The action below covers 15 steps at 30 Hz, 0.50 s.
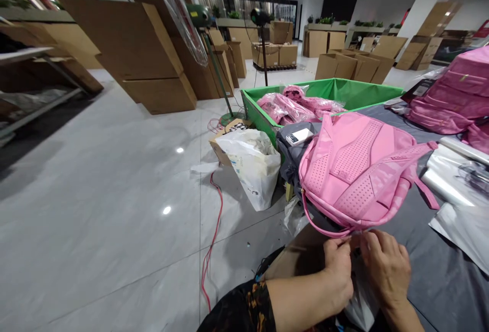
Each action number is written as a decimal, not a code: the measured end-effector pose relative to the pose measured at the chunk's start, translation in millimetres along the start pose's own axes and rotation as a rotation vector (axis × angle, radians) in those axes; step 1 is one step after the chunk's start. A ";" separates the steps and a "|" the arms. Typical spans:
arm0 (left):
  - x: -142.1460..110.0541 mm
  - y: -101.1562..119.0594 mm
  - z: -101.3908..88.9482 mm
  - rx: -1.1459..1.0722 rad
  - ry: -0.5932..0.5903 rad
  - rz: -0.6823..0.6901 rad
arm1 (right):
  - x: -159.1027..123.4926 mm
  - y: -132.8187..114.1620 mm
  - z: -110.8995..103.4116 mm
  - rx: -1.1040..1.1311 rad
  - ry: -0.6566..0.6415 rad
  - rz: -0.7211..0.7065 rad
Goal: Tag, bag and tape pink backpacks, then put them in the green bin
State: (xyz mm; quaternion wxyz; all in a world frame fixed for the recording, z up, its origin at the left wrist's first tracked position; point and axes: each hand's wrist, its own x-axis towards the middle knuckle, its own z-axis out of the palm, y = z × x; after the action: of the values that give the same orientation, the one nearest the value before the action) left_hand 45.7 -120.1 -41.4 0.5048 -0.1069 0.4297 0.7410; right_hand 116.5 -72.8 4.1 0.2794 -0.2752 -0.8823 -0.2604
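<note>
A pink backpack [355, 169] lies back-panel up on the grey table [439, 266] in front of me. My left hand [338, 266] and my right hand [384, 266] meet just below its near edge, fingers pinched together on the edge of a clear plastic bag [362, 301] under the backpack. Both hands are closed. Between my wrists the bag hangs down, pale and crumpled.
A green bin [263, 113] of bagged pink backpacks stands behind. More pink backpacks [454, 98] and clear plastic sheets [454, 179] lie at right. A white sack [254, 169], a red cable [212, 240], standing fans and cardboard boxes [153, 57] occupy the floor at left.
</note>
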 end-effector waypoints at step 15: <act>-25.7 29.4 18.6 -0.048 0.062 -0.106 | -2.7 -9.2 -15.1 -0.036 -0.109 -0.073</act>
State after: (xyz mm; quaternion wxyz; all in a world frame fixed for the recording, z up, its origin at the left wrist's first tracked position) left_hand 38.1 -126.7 0.7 0.5269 -0.1644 0.4209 0.7199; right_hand 117.8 -89.6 10.3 0.2161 -0.2618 -0.9008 -0.2709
